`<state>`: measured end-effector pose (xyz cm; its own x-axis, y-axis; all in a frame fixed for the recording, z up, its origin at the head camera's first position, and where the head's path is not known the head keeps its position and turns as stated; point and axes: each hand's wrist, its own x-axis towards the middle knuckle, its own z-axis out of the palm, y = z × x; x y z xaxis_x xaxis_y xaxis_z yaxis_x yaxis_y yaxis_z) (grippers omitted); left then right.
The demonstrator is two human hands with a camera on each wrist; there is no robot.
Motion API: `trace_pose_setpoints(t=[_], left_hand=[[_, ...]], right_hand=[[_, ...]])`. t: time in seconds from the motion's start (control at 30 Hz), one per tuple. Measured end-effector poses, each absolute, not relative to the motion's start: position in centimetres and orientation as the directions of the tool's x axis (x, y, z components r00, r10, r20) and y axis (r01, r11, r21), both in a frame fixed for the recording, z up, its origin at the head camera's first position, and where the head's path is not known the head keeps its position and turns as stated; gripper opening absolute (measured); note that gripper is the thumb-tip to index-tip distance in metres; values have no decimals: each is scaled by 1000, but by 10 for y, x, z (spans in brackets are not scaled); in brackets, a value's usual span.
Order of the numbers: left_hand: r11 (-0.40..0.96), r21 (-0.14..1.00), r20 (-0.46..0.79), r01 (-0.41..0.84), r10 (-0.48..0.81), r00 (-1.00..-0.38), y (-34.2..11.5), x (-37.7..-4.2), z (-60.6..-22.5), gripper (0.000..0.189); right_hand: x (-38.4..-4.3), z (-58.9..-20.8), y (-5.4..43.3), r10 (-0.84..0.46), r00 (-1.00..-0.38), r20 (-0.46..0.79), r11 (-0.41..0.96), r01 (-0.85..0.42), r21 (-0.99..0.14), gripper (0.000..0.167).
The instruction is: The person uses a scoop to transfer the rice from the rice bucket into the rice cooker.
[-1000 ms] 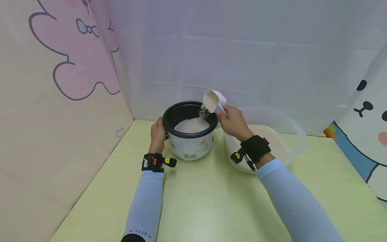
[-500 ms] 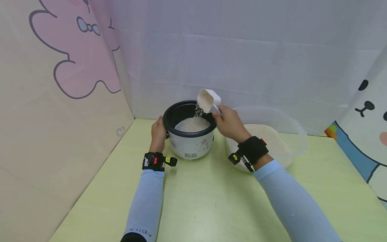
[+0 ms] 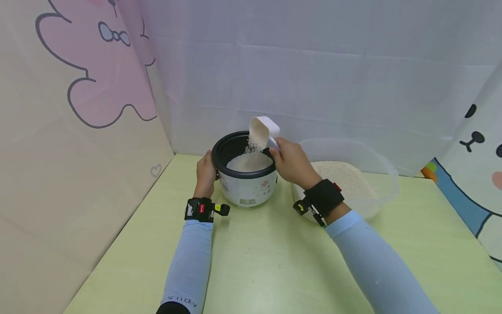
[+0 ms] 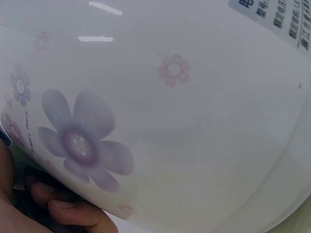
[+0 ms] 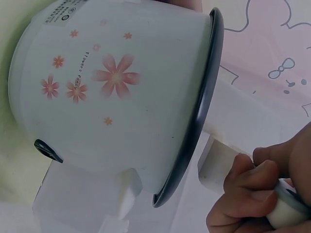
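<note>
A white rice cooker (image 3: 247,189) with flower prints and a black rim stands on the table. White rice (image 3: 246,163) lies inside it. At its left side my left hand (image 3: 205,174) holds on, with curled fingers (image 4: 73,213) around a dark part low in the left wrist view. My right hand (image 3: 295,163) grips the handle of a white scoop (image 3: 270,127), which tilts left over the cooker's right rim. Rice grains fall from the scoop into the cooker. In the right wrist view, curled fingers (image 5: 252,177) surround the scoop's handle, partly hiding the scoop.
Right of the cooker, partly behind my right arm, sits a translucent tub (image 3: 386,174) holding a heap of rice (image 3: 345,174). A pale green table (image 3: 251,261) carries both. Fabric walls (image 3: 313,78) rise behind and at the sides.
My right hand has moved left with the scoop, farther over the cooker, while rice kept falling. Less rice shows in the scoop. The left hand and cooker have stayed in place.
</note>
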<state>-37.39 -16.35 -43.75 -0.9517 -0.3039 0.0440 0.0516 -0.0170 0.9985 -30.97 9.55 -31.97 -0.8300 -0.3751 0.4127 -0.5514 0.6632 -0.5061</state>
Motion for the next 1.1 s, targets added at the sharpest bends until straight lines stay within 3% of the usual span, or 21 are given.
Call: trace_pose_setpoints(t=[0.27,0.5,1.1], left_hand=[[-25,999,33,43,-305,-952,-163,-373,-437,47],[-22,999,22,31,-309,-951,-164,-371,-438,46],[-15,999,30,36,-312,-950,-161,-372,-437,46]], right_hand=[[-305,-320,92,-392,-830,398,658,-555,-510,15],[-301,-322,88,-428,-812,398,688,-578,-438,26],[-296,-328,92,-429,-828,361,755,-548,-359,31]])
